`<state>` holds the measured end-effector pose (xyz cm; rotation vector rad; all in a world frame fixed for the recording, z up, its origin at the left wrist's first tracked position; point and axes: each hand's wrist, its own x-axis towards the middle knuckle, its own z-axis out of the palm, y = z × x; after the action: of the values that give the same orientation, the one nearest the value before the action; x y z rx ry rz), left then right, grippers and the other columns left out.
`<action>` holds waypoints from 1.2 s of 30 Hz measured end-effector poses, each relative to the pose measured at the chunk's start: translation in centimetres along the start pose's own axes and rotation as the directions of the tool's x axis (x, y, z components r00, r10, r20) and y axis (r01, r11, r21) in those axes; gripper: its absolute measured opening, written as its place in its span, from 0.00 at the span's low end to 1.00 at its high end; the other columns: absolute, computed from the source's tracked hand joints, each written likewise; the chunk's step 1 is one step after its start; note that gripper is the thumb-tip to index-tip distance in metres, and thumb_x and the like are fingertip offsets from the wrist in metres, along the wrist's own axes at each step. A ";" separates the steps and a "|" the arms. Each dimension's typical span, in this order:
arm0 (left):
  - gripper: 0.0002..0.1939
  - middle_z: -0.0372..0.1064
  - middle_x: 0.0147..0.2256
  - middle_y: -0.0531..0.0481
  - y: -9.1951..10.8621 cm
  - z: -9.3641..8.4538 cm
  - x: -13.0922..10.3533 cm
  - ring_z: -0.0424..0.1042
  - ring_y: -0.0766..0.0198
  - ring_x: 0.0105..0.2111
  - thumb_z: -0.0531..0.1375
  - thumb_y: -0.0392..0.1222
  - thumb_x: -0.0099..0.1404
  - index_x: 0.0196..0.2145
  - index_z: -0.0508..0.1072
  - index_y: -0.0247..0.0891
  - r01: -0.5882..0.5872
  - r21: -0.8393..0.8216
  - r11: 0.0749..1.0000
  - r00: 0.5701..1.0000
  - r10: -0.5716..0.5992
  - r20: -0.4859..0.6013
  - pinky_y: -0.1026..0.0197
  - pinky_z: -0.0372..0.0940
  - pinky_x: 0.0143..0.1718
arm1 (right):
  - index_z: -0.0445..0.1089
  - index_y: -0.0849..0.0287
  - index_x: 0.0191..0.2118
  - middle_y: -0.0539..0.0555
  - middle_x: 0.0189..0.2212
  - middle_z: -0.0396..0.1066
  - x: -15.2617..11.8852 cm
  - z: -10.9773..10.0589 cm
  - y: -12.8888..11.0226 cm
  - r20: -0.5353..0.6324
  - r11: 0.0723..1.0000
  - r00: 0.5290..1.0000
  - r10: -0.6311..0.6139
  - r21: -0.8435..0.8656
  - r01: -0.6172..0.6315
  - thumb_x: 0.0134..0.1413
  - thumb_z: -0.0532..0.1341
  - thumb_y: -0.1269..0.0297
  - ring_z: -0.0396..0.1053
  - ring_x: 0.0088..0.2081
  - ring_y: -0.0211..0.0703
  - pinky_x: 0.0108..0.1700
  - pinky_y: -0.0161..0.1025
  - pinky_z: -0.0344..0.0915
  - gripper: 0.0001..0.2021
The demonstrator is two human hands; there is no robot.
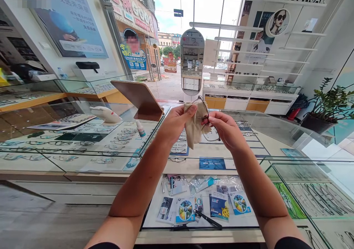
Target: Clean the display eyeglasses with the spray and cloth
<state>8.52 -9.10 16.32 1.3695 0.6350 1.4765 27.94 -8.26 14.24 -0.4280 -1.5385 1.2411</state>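
Head view: eyeglasses (210, 133) near glass showcase (140, 155), apparently frames (124, 131) inside.

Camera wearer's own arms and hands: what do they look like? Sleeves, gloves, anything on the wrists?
Both the left hand and right hand are ungloved. Forearms are bare, with no watch, bracelet or cable visible. A black sleeve edge shows on each arm at the bottom of the picture; no markings visible on it.

A: What stands farther from you?
B: You see an oval mirror (191, 63), white shelves (225, 27) and, far right, a potted plant (332, 101).
A: Nearer you?
B: A black pen (208, 219) lies by printed cards (186, 209) (one bears a yellow cartoon figure (225, 209)); a small bottle (140, 129) stands near a tilted brown panel (138, 97).
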 end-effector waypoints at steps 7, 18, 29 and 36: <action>0.25 0.84 0.37 0.48 0.7 0.6 -0.1 0.79 0.63 0.34 0.84 0.54 0.50 0.39 0.86 0.37 -0.005 -0.019 1.000 1.000 0.005 0.007 0.61 0.77 0.40 | 0.80 0.51 0.33 0.50 0.34 0.79 0.3 0.2 -1.3 -0.009 1.000 1.000 0.015 0.016 -0.015 0.60 0.73 0.51 0.71 0.39 0.45 0.48 0.43 0.67 0.11; 0.27 0.83 0.37 0.47 -2.4 -0.4 -1.9 0.79 0.61 0.34 0.83 0.54 0.52 0.42 0.84 0.35 0.026 0.018 1.000 1.000 -0.026 0.011 0.59 0.76 0.40 | 0.82 0.54 0.33 0.51 0.35 0.79 -1.2 0.1 2.7 -0.042 0.985 0.988 0.148 0.092 -0.143 0.54 0.77 0.47 0.68 0.37 0.42 0.44 0.41 0.65 0.15; 0.28 0.86 0.46 0.41 -10.1 -2.8 -3.8 0.84 0.57 0.43 0.81 0.58 0.57 0.46 0.83 0.37 0.083 0.024 0.996 0.994 -0.084 0.065 0.58 0.77 0.49 | 0.79 0.53 0.30 0.51 0.34 0.80 -3.7 -0.9 10.5 -0.090 0.969 0.969 0.231 0.112 -0.220 0.48 0.79 0.39 0.72 0.40 0.45 0.48 0.43 0.68 0.22; 0.31 0.86 0.47 0.39 -10.8 -3.6 -4.3 0.84 0.53 0.47 0.81 0.58 0.57 0.50 0.83 0.36 0.154 0.035 0.988 0.979 -0.157 0.127 0.56 0.78 0.51 | 0.83 0.53 0.36 0.52 0.39 0.80 -4.7 -1.8 11.7 -0.025 0.961 0.963 0.268 0.077 -0.266 0.54 0.77 0.41 0.69 0.42 0.45 0.50 0.42 0.66 0.20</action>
<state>7.91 -7.98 4.25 1.3901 0.6641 1.2493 27.52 -6.44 1.66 -0.6222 -1.4330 1.4853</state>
